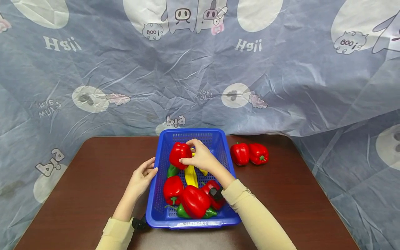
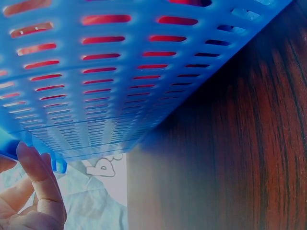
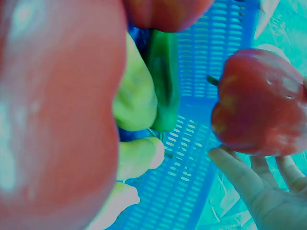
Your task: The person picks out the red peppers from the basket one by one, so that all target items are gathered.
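My right hand [image 1: 201,158] pinches a red bell pepper [image 1: 180,155] between thumb and fingers, over the far left part of the blue basket [image 1: 222,149]. In the right wrist view the held bell pepper [image 3: 259,103] hangs stem toward the basket, fingers [image 3: 240,177] against its side. At the basket's left rim, my left hand [image 1: 141,177] holds the edge with thumb and fingertips; the left wrist view shows its fingers [image 2: 41,177] at the blue rim. Inside the basket lie more red bell peppers [image 1: 195,202], long yellow peppers [image 1: 191,176] and green peppers [image 1: 173,171].
Two red bell peppers [image 1: 240,153] sit side by side on the brown table [image 1: 281,194], right of the basket. Behind the table hangs a grey-blue printed cloth [image 1: 187,76]. Black wrist cameras [image 1: 140,223] are strapped at both sleeves.
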`<state>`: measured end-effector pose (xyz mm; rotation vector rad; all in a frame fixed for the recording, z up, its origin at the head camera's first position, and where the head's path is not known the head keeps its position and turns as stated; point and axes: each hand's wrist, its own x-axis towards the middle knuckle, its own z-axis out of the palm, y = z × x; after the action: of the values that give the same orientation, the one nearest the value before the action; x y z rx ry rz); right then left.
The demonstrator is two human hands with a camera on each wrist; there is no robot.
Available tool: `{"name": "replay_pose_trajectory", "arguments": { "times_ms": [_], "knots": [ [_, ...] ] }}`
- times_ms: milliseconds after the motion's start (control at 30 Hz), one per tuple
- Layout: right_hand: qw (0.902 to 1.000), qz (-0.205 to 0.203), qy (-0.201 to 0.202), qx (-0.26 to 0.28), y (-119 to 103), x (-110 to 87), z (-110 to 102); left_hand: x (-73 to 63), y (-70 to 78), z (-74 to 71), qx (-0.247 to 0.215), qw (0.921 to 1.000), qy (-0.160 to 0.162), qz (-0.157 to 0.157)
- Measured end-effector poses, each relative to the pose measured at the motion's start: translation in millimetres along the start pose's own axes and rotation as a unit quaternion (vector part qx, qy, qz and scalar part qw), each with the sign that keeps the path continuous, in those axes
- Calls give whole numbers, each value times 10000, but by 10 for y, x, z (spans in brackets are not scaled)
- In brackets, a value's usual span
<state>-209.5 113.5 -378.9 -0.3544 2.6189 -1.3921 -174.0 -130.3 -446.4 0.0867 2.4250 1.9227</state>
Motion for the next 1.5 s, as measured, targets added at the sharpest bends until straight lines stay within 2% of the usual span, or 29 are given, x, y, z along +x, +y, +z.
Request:
{"name": "replay_pose_trajectory", "arguments": {
  "times_ms": [367,700,867,1167,1333,1500],
  "knots": [
    [9951,162,823,530,39,-139,-347,10,7,14,51,10000,31,48],
    [9828,203,1367,1222,191,-349,-735,9,-10,7,45,10000,59,18],
    [9724,128,1715,1580,321,-460,-934,9,-21,3,70,10000,58,31],
    [9535,311,2234,2000,501,-670,-1205,1,-7,-19,207,9998,35,25],
    [9450,456,2516,2040,625,-816,-1330,1,-28,2,165,9998,45,71],
    [9470,783,2620,1688,813,-981,-1397,-9,-45,21,204,9997,36,112]
  ]
}}
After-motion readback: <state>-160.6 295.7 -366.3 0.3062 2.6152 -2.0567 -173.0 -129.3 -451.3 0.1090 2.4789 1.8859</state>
